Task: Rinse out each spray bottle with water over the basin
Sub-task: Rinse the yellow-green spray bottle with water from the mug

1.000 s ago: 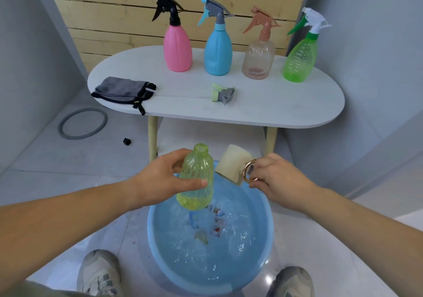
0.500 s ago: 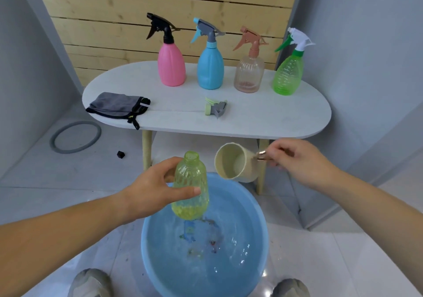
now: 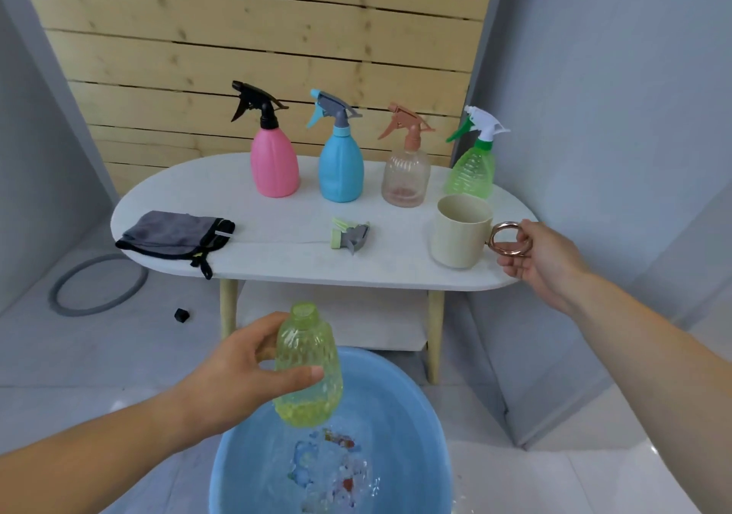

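Four spray bottles (image 3: 274, 169) stand far on table (image 3: 277, 264). Our left hand (image 3: 237, 379) grips capless yellow-green bottle (image 3: 311, 367) above blue basin (image 3: 416, 414); our right hand (image 3: 540, 262) holds cream cup (image 3: 459, 236) by handle at table's right.

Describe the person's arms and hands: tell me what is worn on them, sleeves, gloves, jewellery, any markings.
The left forearm and the right forearm are bare as far as the frame shows, with no sleeves. The left hand and the right hand wear no gloves. No watch, bracelet, finger ring or marking shows on either.
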Demonstrator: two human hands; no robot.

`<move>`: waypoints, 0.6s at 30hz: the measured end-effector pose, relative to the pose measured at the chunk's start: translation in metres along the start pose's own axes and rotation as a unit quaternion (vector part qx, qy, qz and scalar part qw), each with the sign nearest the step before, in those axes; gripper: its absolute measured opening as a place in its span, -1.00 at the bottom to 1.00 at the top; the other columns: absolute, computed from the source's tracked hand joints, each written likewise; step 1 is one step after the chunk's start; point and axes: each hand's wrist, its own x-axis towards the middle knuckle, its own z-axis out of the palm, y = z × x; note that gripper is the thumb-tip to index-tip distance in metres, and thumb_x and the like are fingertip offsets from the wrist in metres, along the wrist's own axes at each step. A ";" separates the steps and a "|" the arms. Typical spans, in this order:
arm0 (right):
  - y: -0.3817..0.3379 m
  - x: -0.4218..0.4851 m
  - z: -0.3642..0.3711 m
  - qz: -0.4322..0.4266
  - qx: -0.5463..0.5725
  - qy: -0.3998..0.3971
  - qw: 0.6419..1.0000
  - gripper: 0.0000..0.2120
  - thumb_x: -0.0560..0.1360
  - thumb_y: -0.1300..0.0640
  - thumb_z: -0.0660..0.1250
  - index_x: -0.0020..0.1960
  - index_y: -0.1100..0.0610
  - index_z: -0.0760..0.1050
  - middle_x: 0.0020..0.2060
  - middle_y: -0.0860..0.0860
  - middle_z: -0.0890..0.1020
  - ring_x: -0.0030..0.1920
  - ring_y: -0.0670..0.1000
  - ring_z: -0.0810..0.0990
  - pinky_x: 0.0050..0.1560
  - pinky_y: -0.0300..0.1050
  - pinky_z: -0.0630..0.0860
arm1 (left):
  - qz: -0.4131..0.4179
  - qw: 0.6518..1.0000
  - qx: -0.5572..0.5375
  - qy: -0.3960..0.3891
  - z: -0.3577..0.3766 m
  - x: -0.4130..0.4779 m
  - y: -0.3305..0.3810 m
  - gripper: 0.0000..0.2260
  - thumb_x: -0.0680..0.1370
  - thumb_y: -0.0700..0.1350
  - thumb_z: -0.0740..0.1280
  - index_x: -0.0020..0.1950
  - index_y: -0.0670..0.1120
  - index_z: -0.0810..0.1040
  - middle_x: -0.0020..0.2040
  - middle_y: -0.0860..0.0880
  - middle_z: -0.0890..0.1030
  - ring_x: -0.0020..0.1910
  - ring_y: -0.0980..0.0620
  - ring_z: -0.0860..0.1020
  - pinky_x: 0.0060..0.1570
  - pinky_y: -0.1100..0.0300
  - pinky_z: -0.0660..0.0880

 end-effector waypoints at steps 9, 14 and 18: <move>0.002 0.046 -0.001 0.018 -0.058 0.040 0.997 -0.77 0.64 -0.01 0.11 0.06 0.14 0.41 -0.14 0.16 0.54 -0.30 0.09 0.54 -0.31 -0.12 0.45 | 0.008 1.000 -0.003 -0.007 0.002 0.013 0.003 -0.59 0.36 -0.13 0.59 0.19 -0.01 0.63 0.05 0.07 0.76 0.08 0.22 0.68 0.00 0.40 0.57; 0.003 0.051 0.001 0.016 -0.069 0.043 0.997 -0.77 0.65 0.00 0.10 0.04 0.14 0.42 -0.13 0.17 0.53 -0.29 0.12 0.55 -0.28 -0.08 0.50 | 0.002 1.000 0.009 -0.008 0.003 0.018 0.004 -0.64 0.42 -0.20 0.57 0.18 -0.03 0.62 0.03 0.07 0.76 0.05 0.22 0.69 -0.04 0.45 0.54; 0.004 0.054 -0.002 0.013 -0.078 0.046 0.996 -0.77 0.64 0.00 0.09 0.03 0.12 0.42 -0.03 0.20 0.52 -0.27 0.13 0.56 -0.27 -0.07 0.52 | -0.001 1.000 0.006 -0.009 0.004 0.017 0.003 -0.61 0.42 -0.20 0.57 0.20 0.01 0.61 0.05 0.10 0.76 0.06 0.25 0.68 -0.03 0.44 0.55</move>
